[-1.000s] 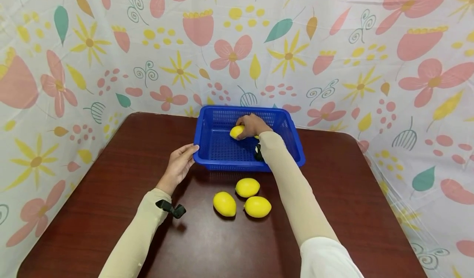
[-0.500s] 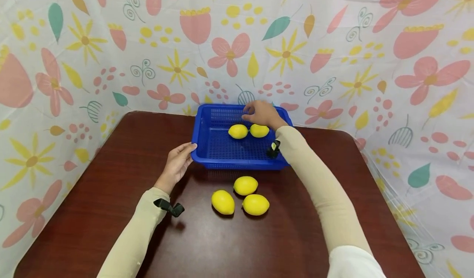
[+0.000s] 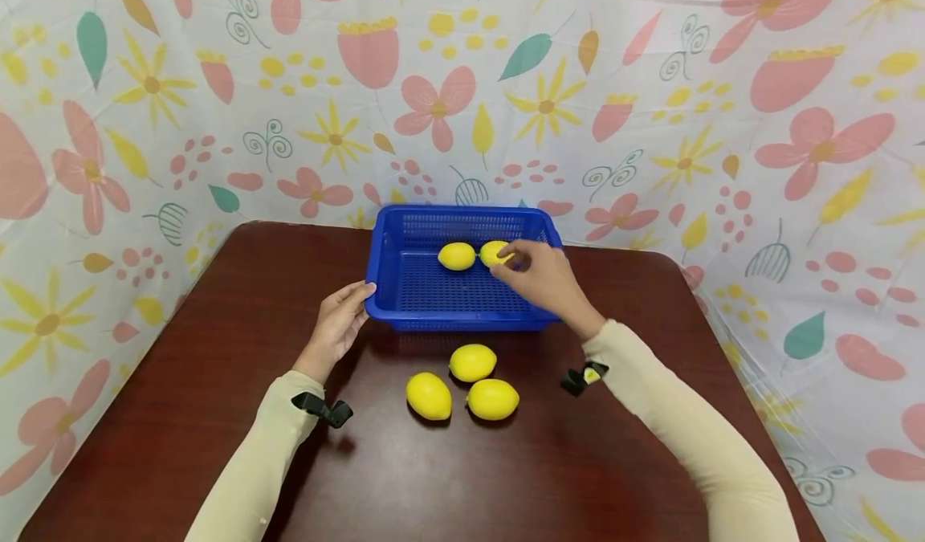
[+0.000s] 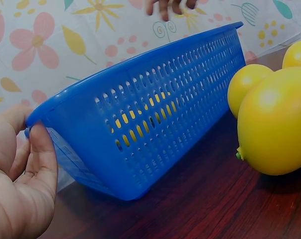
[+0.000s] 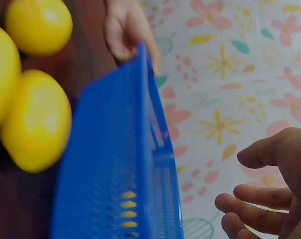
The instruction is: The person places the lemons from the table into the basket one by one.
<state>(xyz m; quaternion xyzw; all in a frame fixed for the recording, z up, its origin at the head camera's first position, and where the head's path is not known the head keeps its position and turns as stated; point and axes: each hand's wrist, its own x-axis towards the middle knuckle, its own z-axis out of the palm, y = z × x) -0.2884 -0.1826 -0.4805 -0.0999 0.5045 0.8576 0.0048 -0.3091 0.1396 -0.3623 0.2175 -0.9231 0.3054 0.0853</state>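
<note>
A blue plastic basket (image 3: 462, 318) with slotted walls stands at the back of the table. My left hand (image 3: 334, 329) pinches its left rim between thumb and fingers, as the left wrist view shows close up (image 4: 28, 179). Two yellow lemons lie side by side inside: the left lemon (image 3: 457, 257) in full sight, the right lemon (image 3: 492, 251) partly hidden. In front of that one hovers my right hand (image 3: 542, 277), over the basket's right part, fingers loosely bent and holding nothing. Three more lemons sit before the basket: a rear lemon (image 3: 473, 363), a left lemon (image 3: 429, 396) and a right lemon (image 3: 494, 399).
The dark reddish-brown table (image 3: 433, 478) extends on both sides of the basket. Right behind its back edge hangs a white curtain (image 3: 448, 36) printed with flowers and leaves. Black straps are on both wrists.
My right hand has let go of a lemon in the basket, lifted off it and drawn back toward the front right. My left hand keeps holding the rim.
</note>
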